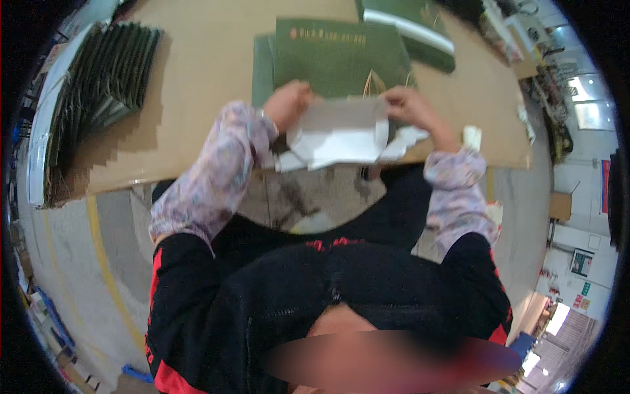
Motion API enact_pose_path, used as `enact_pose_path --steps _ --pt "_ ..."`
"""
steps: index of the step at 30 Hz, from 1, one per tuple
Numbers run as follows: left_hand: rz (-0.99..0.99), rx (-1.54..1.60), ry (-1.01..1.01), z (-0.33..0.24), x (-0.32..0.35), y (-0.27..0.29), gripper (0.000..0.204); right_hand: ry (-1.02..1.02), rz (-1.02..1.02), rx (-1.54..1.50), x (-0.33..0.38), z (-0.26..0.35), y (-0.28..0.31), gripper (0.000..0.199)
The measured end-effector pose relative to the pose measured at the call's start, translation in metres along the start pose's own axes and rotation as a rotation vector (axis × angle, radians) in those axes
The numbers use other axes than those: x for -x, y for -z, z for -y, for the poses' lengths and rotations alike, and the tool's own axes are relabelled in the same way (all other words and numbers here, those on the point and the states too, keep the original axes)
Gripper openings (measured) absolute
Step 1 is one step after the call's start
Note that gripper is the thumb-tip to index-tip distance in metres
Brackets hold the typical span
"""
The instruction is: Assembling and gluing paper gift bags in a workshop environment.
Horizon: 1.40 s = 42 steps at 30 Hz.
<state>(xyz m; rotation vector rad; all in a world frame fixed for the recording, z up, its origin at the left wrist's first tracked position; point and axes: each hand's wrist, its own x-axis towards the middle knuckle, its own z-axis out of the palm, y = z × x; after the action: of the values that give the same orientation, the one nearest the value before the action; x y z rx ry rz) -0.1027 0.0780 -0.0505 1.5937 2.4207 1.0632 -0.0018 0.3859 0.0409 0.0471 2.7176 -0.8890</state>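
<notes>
Between my hands, at the table's near edge, is a green paper bag (328, 59) with its white inside (341, 134) gaping toward me. My left hand (290, 106) is closed at the left corner of that opening, its fingertips partly hidden. At the opposite corner my right hand (408, 109) pinches the edge between thumb and fingers. White paper flaps spread along the lower side of the opening. Tan cord handles (374, 84) show just beyond the opening, left of my right hand. Whether the green panel behind is this same bag or another under it, I cannot tell.
A row of folded dark green bags (108, 69) stands at the table's left side. More green bags (413, 33) lie at the far right. A small white piece (472, 138) sits near my right wrist. The brown tabletop (210, 59) ends just before my lap.
</notes>
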Motion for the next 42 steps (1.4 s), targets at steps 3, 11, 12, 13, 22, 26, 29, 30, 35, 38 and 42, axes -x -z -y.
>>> enact_pose_path --steps 3,11,12,13,22,26,29,30,35,38,42 --pt "0.059 0.011 0.077 -0.008 -0.003 0.021 0.036 0.052 -0.082 -0.132 0.001 -0.019 -0.01 0.026" --pt "0.107 -0.009 0.085 -0.011 0.006 0.021 0.039 0.47 -0.316 0.53 -0.003 0.005 -0.049 0.039" --pt "0.063 -0.04 0.044 -0.014 0.009 0.02 0.043 0.469 -0.308 0.521 0.001 0.007 -0.057 0.039" --pt "0.02 -0.07 0.001 -0.017 0.013 0.018 0.047 0.507 -0.405 0.592 0.009 0.01 -0.067 0.045" --pt "0.196 -0.381 -0.105 -0.052 0.018 -0.004 0.087 0.454 -0.33 0.471 0.032 0.035 -0.103 0.083" --pt "0.18 -0.357 -0.111 -0.051 0.014 -0.013 0.085 0.493 -0.333 0.448 0.027 0.03 -0.11 0.07" --pt "0.228 -0.365 -0.144 -0.049 0.013 -0.013 0.081 0.491 -0.325 0.514 0.028 0.017 -0.114 0.062" --pt "0.24 -0.368 -0.154 -0.047 0.012 -0.013 0.078 0.488 -0.318 0.509 0.028 0.016 -0.115 0.062" --pt "0.272 -0.347 -0.165 -0.042 0.014 -0.012 0.072 0.471 -0.305 0.516 0.034 0.016 -0.114 0.053" --pt "0.329 -0.352 -0.115 -0.041 0.027 0.001 0.072 0.426 -0.283 0.507 0.041 0.008 -0.102 0.05" --pt "0.32 -0.441 -0.001 -0.038 0.063 0.021 0.075 0.409 -0.295 0.499 0.052 -0.007 -0.093 0.05"
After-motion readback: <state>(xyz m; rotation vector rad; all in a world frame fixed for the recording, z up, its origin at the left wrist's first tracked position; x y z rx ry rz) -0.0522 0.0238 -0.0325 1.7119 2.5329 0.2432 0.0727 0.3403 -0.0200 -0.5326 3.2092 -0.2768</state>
